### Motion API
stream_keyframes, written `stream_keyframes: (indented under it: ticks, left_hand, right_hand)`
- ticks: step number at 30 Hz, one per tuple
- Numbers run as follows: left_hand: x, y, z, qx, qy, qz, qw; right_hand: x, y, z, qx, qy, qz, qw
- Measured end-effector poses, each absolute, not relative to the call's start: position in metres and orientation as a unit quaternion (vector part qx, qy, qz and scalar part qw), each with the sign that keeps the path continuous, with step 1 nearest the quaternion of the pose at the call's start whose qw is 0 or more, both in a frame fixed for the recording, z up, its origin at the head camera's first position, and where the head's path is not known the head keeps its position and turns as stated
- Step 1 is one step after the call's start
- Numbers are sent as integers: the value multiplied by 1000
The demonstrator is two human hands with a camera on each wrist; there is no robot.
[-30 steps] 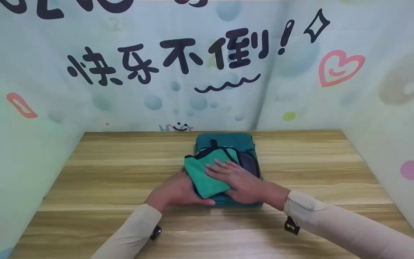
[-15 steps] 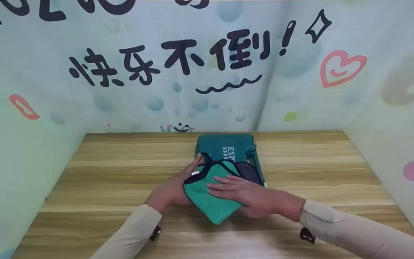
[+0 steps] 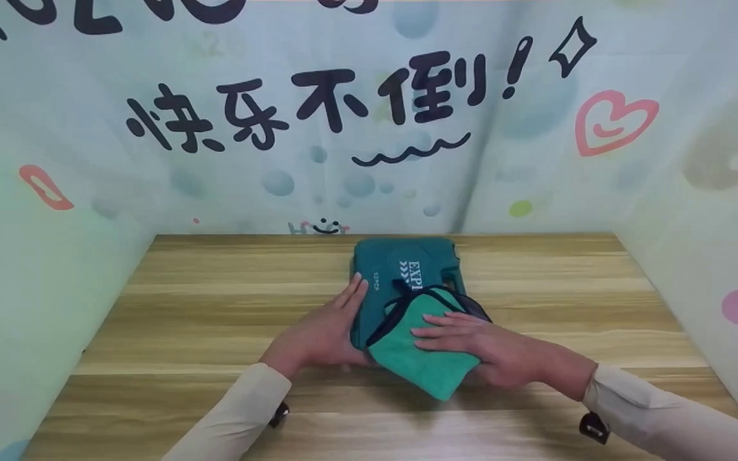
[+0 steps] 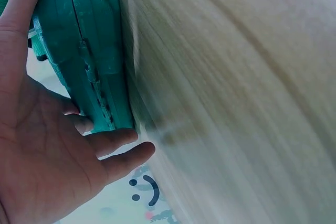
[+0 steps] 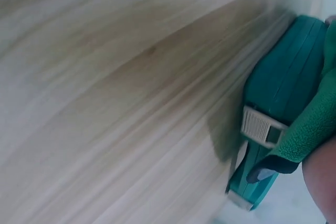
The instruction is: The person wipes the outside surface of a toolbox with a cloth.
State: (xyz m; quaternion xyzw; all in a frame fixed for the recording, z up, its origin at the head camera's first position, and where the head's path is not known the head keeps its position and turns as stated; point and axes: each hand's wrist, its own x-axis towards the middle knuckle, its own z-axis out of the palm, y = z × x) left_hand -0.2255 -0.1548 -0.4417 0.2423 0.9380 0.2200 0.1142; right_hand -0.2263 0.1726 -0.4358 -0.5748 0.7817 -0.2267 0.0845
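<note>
A teal hard plastic case with white lettering lies on the wooden table. Across its front right part, and past its near edge, spreads a green cloth with black edging and a dark loop. My right hand rests on this cloth with long, straight fingers; its thumb is mostly hidden. In the right wrist view the cloth hangs beside the case's latch. My left hand touches the case's left side with extended fingers. The left wrist view shows these fingers spread beside the case.
The wooden table runs back to a printed fabric backdrop with dark characters and drawings. Pale side walls flank the table on both sides. A dark strap piece shows at the right wrist.
My right hand has slid the green cloth toward me and to the right, exposing the case's lettering. My left fingers have come up along the case's left edge.
</note>
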Motion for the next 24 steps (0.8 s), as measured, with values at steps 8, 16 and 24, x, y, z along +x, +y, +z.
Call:
stream_keyframes:
  ticks: [8, 16, 24]
  left_hand:
    - [-225, -157, -444, 234, 935, 232, 128]
    - [-226, -154, -445, 230, 937, 231, 130]
    - [-225, -154, -444, 217, 938, 235, 134]
  right_hand:
    - [-255, 181, -441, -529, 807, -251, 74]
    - [-290, 177, -442, -470, 835, -278, 72]
    - [-323, 170, -435, -421, 863, -274, 63]
